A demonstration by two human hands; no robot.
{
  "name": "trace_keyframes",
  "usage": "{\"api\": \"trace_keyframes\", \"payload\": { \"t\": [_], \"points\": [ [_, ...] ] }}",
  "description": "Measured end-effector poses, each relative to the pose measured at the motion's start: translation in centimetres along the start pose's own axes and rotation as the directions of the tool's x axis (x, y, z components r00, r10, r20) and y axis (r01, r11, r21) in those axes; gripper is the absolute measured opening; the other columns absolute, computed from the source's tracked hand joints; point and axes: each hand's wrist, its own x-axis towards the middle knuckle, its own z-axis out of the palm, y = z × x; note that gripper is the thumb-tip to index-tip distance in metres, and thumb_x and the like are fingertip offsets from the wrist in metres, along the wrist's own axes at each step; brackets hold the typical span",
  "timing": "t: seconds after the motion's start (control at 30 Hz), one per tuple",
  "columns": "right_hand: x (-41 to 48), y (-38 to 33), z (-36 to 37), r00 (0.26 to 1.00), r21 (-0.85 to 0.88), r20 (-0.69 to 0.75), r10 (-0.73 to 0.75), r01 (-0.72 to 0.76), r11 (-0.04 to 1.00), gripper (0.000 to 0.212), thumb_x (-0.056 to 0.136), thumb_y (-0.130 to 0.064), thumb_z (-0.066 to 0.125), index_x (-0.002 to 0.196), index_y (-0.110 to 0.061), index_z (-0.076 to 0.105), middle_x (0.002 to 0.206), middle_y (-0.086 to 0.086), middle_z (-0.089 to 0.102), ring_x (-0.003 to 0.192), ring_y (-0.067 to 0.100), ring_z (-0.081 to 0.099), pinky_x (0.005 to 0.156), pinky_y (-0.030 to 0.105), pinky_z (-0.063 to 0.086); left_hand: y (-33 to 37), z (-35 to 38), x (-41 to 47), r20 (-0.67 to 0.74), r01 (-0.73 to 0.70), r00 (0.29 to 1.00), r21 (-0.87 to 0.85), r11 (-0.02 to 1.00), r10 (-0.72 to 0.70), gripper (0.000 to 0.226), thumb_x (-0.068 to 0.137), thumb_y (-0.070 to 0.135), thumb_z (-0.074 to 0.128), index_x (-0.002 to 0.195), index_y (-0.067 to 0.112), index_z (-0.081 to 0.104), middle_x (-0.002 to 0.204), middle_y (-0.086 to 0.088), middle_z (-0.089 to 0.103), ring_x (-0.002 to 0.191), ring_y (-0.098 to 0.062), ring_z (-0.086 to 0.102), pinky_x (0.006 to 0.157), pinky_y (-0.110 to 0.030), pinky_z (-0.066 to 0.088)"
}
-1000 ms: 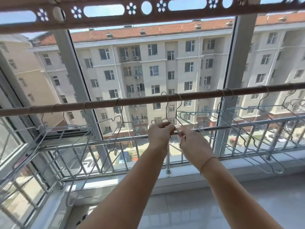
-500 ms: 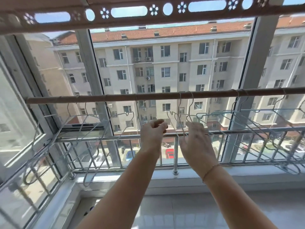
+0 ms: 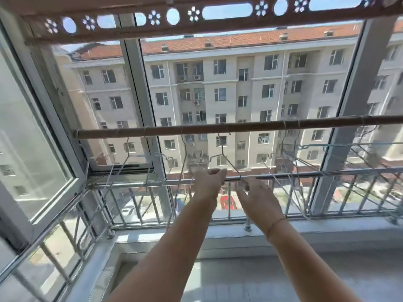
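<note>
Left hand (image 3: 208, 182) hovers open, empty; right hand (image 3: 258, 200) — grip unclear — touches thin silver wire hanger (image 3: 229, 162), already hooked on brown rod (image 3: 261, 126); release seems left.

Wire hangers (image 3: 227, 159) crowd rod (image 3: 261, 125); railing (image 3: 305, 173) blocks beyond.

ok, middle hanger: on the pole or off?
On. Its hook loops over the pole and the hanger hangs below it. The right hand reaches its lower shoulder; whether it has a grip, cannot tell.
</note>
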Motion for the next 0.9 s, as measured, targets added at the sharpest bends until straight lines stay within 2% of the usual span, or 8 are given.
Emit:
{"api": "trace_keyframes", "payload": {
  "t": [0.13, 0.23, 0.33, 0.5, 0.63, 0.73, 0.83, 0.9],
  "points": [
    [-0.5, -0.1, 1.5, 0.998, 0.04, -0.016, 0.06, -0.06, 0.997, 0.023, 0.094, -0.025, 0.042, 0.104, -0.012, 0.058, 0.091, 0.009, 0.065, 0.079, 0.024, 0.055, 0.067, 0.031, 0.039, -0.1, -0.2, 1.0, 0.154, 0.06, 0.987, -0.063, 0.996, -0.049, 0.013, 0.087, 0.006, 0.061, 0.095, -0.003, 0.064, 0.07, -0.008, 0.06, 0.058, -0.012, 0.054, 0.046, -0.014, 0.041],
    [-1.0, -0.5, 2.1, 0.995, 0.106, -0.073, 0.063, -0.055, 0.993, 0.022, 0.095, -0.024, 0.04, 0.095, -0.016, 0.06, 0.076, -0.001, 0.059, 0.071, 0.018, 0.054, 0.06, 0.029, 0.037, 0.0, -0.2, 1.6, 0.2, 0.071, 0.979, -0.095, 0.993, -0.051, 0.003, 0.083, 0.004, 0.065, 0.081, 0.006, 0.064, 0.072, -0.007, 0.063, 0.063, -0.014, 0.058, 0.053, -0.017, 0.045],
    [-0.6, -1.2, 2.2, 0.989, 0.128, -0.134, 0.057, -0.039, 0.991, 0.021, 0.095, -0.022, 0.041, 0.08, -0.019, 0.055, 0.062, -0.007, 0.051, 0.062, 0.016, 0.05, 0.051, 0.025, 0.032, 0.3, -0.3, 2.2, 0.22, 0.043, 0.975, -0.087, 0.995, -0.023, 0.009, 0.082, -0.001, 0.065, 0.089, 0.004, 0.065, 0.075, -0.008, 0.063, 0.066, -0.015, 0.057, 0.059, -0.019, 0.046],
    [1.4, -3.0, 1.4, 0.981, 0.15, -0.192, 0.032, -0.003, 0.989, 0.027, 0.094, -0.023, 0.043, 0.071, -0.016, 0.056, 0.06, -0.003, 0.052, 0.058, 0.014, 0.05, 0.054, 0.03, 0.036, 2.3, 0.1, 3.2, 0.193, 0.008, 0.981, -0.126, 0.992, 0.016, 0.012, 0.081, -0.003, 0.063, 0.077, 0.008, 0.065, 0.073, -0.007, 0.063, 0.065, -0.014, 0.056, 0.055, -0.019, 0.044],
    [2.3, -3.3, 1.1, 0.984, 0.139, -0.178, 0.013, 0.012, 0.99, 0.031, 0.094, -0.028, 0.04, 0.076, -0.014, 0.059, 0.063, 0.001, 0.055, 0.063, 0.022, 0.054, 0.055, 0.029, 0.034, 2.6, 1.1, 3.8, 0.172, 0.064, 0.984, -0.162, 0.985, -0.035, 0.009, 0.08, -0.004, 0.065, 0.088, 0.0, 0.067, 0.071, -0.009, 0.061, 0.059, -0.014, 0.054, 0.051, -0.019, 0.043],
    [1.5, -2.2, 1.3, 0.99, 0.182, -0.139, 0.017, 0.008, 0.983, 0.038, 0.096, -0.035, 0.038, 0.064, -0.021, 0.053, 0.061, -0.001, 0.055, 0.061, 0.02, 0.053, 0.052, 0.03, 0.035, 1.3, 1.4, 3.7, 0.169, 0.089, 0.984, -0.143, 0.986, -0.065, 0.013, 0.08, -0.007, 0.063, 0.074, 0.004, 0.062, 0.067, -0.009, 0.058, 0.058, -0.014, 0.051, 0.052, -0.02, 0.043],
    [0.6, -0.1, 2.0, 0.994, 0.301, -0.093, 0.059, -0.029, 0.953, 0.035, 0.096, -0.037, 0.037, 0.071, -0.018, 0.051, 0.059, -0.003, 0.048, 0.054, 0.014, 0.043, 0.052, 0.03, 0.032, -1.2, 1.4, 3.0, 0.175, 0.112, 0.98, -0.096, 0.989, -0.094, 0.01, 0.081, -0.007, 0.061, 0.089, -0.001, 0.063, 0.068, -0.008, 0.057, 0.056, -0.013, 0.05, 0.049, -0.018, 0.039],
    [0.3, 1.6, 2.8, 0.995, 0.302, -0.069, 0.07, -0.046, 0.952, 0.026, 0.095, -0.032, 0.043, 0.078, -0.016, 0.056, 0.063, -0.003, 0.049, 0.057, 0.012, 0.044, 0.054, 0.027, 0.034, -3.2, 1.2, 2.3, 0.203, 0.141, 0.971, -0.05, 0.989, -0.128, 0.013, 0.082, -0.006, 0.06, 0.094, -0.003, 0.065, 0.066, -0.006, 0.057, 0.057, -0.012, 0.048, 0.05, -0.018, 0.038]
  ]
}}
